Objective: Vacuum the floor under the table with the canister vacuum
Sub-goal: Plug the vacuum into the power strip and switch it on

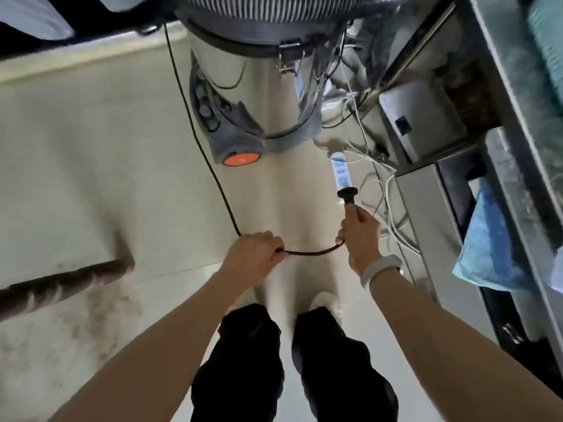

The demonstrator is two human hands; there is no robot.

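Standing over a pale tiled floor [91, 141], looking down past black trousers and light shoes.

Right hand [361, 236] curled tight round the black plug [347, 194], holding it by the stem with the flat face aimed at the white power strip [340, 170] on the floor. Plug just beside the strip's near end, not pushed in yet as far as can be seen. White wristband [379, 269] on that arm.

Left hand [254, 251] curled round the black power cord [195, 123], a short way back from the plug. Probably held like that to keep some slack, so the plug can be turned and pushed in without the cord tugging. Short droopy loop of cord hanging between the two hands.

Canister vacuum [259, 95] standing ahead on the floor: shiny steel drum, grey base, orange wheel cap [240, 159], ribbed grey hose at the top. Cord running from near it down to the left hand (so this looks like the step of getting power before any cleaning starts).

Metal table [499, 95] along the right side, with a grey box [423, 120] and a tangle of white wires underneath. Blue cloth [493, 248] hanging off its edge. Brown pole [61, 284] at the left.

No brand, label or writing clear enough to read on anything.
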